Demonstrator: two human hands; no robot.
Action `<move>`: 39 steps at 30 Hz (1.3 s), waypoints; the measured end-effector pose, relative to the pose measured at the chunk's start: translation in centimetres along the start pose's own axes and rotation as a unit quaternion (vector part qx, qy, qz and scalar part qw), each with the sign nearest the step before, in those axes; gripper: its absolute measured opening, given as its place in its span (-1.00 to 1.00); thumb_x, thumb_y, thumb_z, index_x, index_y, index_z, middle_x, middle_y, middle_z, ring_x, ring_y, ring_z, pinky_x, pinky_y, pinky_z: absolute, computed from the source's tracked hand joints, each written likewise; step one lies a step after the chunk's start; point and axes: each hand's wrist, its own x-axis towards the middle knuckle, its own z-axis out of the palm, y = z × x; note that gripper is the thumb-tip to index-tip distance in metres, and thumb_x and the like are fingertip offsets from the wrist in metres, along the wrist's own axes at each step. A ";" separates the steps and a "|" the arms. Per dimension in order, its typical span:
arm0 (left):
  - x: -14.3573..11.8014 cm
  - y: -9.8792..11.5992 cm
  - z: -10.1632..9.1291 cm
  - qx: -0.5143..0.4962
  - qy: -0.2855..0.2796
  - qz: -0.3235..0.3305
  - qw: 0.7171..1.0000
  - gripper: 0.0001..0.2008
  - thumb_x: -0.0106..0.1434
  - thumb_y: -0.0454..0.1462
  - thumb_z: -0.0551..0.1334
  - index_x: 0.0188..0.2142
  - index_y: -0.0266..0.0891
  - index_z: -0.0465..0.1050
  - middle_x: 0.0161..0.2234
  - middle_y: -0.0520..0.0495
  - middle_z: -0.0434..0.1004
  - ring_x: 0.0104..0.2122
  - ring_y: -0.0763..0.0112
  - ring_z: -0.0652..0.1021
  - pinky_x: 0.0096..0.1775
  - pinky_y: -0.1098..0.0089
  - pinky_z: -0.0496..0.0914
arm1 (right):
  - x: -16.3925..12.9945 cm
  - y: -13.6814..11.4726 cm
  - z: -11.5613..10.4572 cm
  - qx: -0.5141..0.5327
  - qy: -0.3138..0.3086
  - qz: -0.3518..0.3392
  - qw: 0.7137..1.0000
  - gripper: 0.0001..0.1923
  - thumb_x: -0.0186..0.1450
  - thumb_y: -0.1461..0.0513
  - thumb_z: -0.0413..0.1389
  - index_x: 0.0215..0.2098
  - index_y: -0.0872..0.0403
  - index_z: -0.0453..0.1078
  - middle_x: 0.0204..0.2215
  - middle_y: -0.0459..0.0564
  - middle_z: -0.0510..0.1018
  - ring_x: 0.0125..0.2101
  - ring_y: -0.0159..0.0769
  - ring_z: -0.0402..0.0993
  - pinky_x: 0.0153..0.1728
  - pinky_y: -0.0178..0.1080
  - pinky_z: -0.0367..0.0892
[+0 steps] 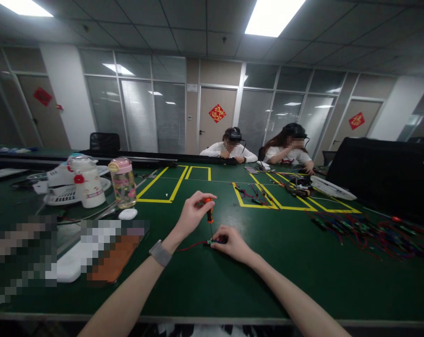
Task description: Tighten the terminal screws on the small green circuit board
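My left hand (pixel 194 214) is closed around the top of an orange and black screwdriver (pixel 209 214). The screwdriver stands nearly upright, its thin shaft pointing down at a small green circuit board (pixel 207 243). Low over the green table, my right hand (pixel 229 241) pinches that board at its right side, and the fingers hide part of it. A red wire (pixel 191 246) runs from the board to the left across the tabletop. Whether the screwdriver tip sits in a screw is too small to tell.
Left stand a white jug (pixel 89 182), a pink-lidded bottle (pixel 122 182) and a white earbud-like case (pixel 127 214). Right lies a pile of wired boards (pixel 373 231); more lie inside yellow tape outlines (pixel 256 206). Two people (pixel 229 147) sit across the table.
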 end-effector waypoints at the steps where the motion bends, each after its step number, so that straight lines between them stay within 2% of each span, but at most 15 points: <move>1: -0.1 -0.1 0.0 0.020 0.014 0.009 1.000 -0.82 0.19 -0.20 0.29 -0.26 -0.23 0.56 -0.31 -0.04 0.42 -0.35 0.43 0.50 -0.31 0.44 0.43 | 0.0 0.0 0.0 -0.003 0.000 0.002 1.000 -0.92 0.07 0.36 0.29 -0.41 0.12 0.56 -0.47 -0.08 0.46 -0.45 -0.38 0.35 -0.40 -0.35 0.23; 5: -0.4 0.0 0.1 0.060 0.019 0.030 0.998 -0.76 0.31 -0.20 0.16 -0.11 -0.17 0.53 -0.20 -0.07 0.44 -0.21 0.38 0.51 -0.15 0.38 0.42 | 0.0 -0.2 -0.1 -0.008 -0.003 0.011 1.000 -0.90 0.07 0.37 0.28 -0.41 0.12 0.56 -0.46 -0.08 0.47 -0.45 -0.39 0.35 -0.40 -0.35 0.22; 8: -0.4 0.1 0.2 0.002 -0.013 0.018 1.000 -0.69 0.36 -0.23 0.06 0.02 -0.19 0.45 -0.07 -0.13 0.47 -0.09 0.32 0.52 -0.02 0.29 0.40 | 0.0 -0.4 -0.1 -0.006 -0.008 0.015 1.000 -0.90 0.07 0.37 0.28 -0.40 0.12 0.56 -0.46 -0.08 0.46 -0.44 -0.38 0.35 -0.39 -0.34 0.22; 10: -0.3 0.1 0.2 -0.050 -0.022 -0.005 0.998 -0.68 0.34 -0.23 0.10 0.04 -0.24 0.44 -0.08 -0.15 0.50 -0.10 0.30 0.55 -0.04 0.27 0.43 | 0.0 -0.5 -0.1 -0.005 -0.009 0.018 1.000 -0.91 0.08 0.37 0.27 -0.40 0.13 0.56 -0.45 -0.07 0.46 -0.44 -0.37 0.36 -0.39 -0.34 0.22; 13: -0.2 -0.1 0.3 -0.061 0.000 -0.013 0.998 -0.72 0.27 -0.22 0.20 -0.06 -0.27 0.50 -0.20 -0.13 0.53 -0.23 0.34 0.56 -0.15 0.33 0.46 | 0.0 -0.3 -0.1 -0.006 -0.008 0.014 1.000 -0.91 0.08 0.36 0.27 -0.40 0.13 0.56 -0.45 -0.07 0.46 -0.44 -0.37 0.36 -0.39 -0.34 0.22; 16: -0.3 -0.3 0.2 0.000 0.044 0.012 0.999 -0.80 0.18 -0.20 0.30 -0.22 -0.23 0.58 -0.31 -0.05 0.44 -0.33 0.42 0.51 -0.29 0.44 0.44 | 0.1 0.0 0.0 -0.012 -0.011 0.010 1.000 -0.90 0.08 0.36 0.27 -0.40 0.13 0.55 -0.46 -0.08 0.46 -0.44 -0.38 0.35 -0.40 -0.35 0.21; 18: -0.4 -0.3 0.2 0.047 0.059 0.030 0.997 -0.81 0.19 -0.18 0.29 -0.23 -0.19 0.59 -0.31 -0.04 0.40 -0.31 0.42 0.49 -0.26 0.43 0.42 | 0.1 0.2 0.1 -0.016 -0.013 0.008 1.000 -0.91 0.08 0.37 0.27 -0.40 0.13 0.54 -0.46 -0.09 0.45 -0.45 -0.39 0.34 -0.41 -0.35 0.20; 21: -0.5 0.0 0.2 0.058 0.024 0.042 0.997 -0.73 0.34 -0.21 0.12 -0.06 -0.14 0.53 -0.20 -0.08 0.45 -0.15 0.37 0.49 -0.03 0.34 0.38 | 0.2 0.3 0.1 -0.018 -0.013 0.001 1.000 -0.92 0.08 0.36 0.27 -0.42 0.13 0.53 -0.47 -0.10 0.44 -0.45 -0.39 0.34 -0.41 -0.35 0.20; 23: -0.5 0.2 0.3 0.001 -0.022 0.023 0.999 -0.68 0.37 -0.23 0.06 0.04 -0.16 0.45 -0.11 -0.11 0.49 -0.10 0.34 0.50 0.02 0.28 0.36 | 0.2 0.3 0.1 -0.020 -0.013 -0.001 1.000 -0.92 0.08 0.36 0.27 -0.42 0.13 0.53 -0.47 -0.10 0.45 -0.45 -0.38 0.34 -0.40 -0.35 0.21; 26: -0.4 0.5 0.4 -0.083 -0.069 -0.020 0.994 -0.67 0.33 -0.22 0.12 0.03 -0.23 0.44 -0.12 -0.16 0.52 -0.16 0.30 0.55 -0.06 0.25 0.44 | 0.1 0.2 0.0 -0.014 -0.013 0.000 1.000 -0.92 0.08 0.37 0.27 -0.42 0.13 0.53 -0.46 -0.09 0.46 -0.44 -0.38 0.35 -0.40 -0.35 0.21; 28: -0.4 0.6 0.6 -0.091 -0.063 -0.025 0.994 -0.70 0.28 -0.22 0.18 -0.04 -0.26 0.49 -0.17 -0.15 0.51 -0.21 0.31 0.55 -0.14 0.29 0.47 | 0.0 0.1 -0.1 -0.004 -0.012 -0.001 1.000 -0.91 0.08 0.37 0.27 -0.41 0.13 0.53 -0.46 -0.09 0.46 -0.44 -0.38 0.35 -0.39 -0.35 0.22; 32: -0.4 0.8 0.9 0.012 0.003 0.020 1.000 -0.84 0.21 -0.24 0.26 -0.23 -0.22 0.57 -0.33 -0.04 0.37 -0.36 0.43 0.47 -0.33 0.43 0.42 | 0.0 0.0 -0.2 -0.005 -0.013 0.002 1.000 -0.91 0.08 0.35 0.28 -0.40 0.12 0.54 -0.47 -0.10 0.44 -0.45 -0.39 0.35 -0.40 -0.35 0.22; 35: -0.3 0.9 0.8 0.116 0.037 0.064 0.990 -0.90 0.18 -0.24 0.30 -0.32 -0.19 0.58 -0.40 0.02 0.27 -0.40 0.45 0.41 -0.34 0.44 0.38 | 0.0 -0.1 -0.2 -0.013 -0.015 0.006 1.000 -0.91 0.09 0.35 0.28 -0.40 0.12 0.54 -0.47 -0.09 0.44 -0.45 -0.38 0.35 -0.40 -0.35 0.22; 37: -0.2 0.8 0.6 0.142 0.030 0.073 0.987 -0.85 0.23 -0.22 0.26 -0.25 -0.16 0.58 -0.37 0.00 0.32 -0.36 0.43 0.43 -0.26 0.40 0.39 | 0.0 -0.2 -0.2 -0.013 -0.015 0.007 1.000 -0.92 0.09 0.35 0.28 -0.40 0.12 0.54 -0.46 -0.09 0.45 -0.44 -0.38 0.36 -0.40 -0.35 0.22; 39: 0.0 0.5 0.2 0.115 0.004 0.063 0.991 -0.75 0.33 -0.21 0.12 -0.10 -0.15 0.53 -0.24 -0.07 0.42 -0.24 0.38 0.49 -0.13 0.35 0.40 | 0.0 -0.3 -0.3 -0.011 -0.017 0.004 1.000 -0.93 0.09 0.35 0.28 -0.41 0.11 0.54 -0.46 -0.09 0.45 -0.43 -0.37 0.36 -0.40 -0.35 0.23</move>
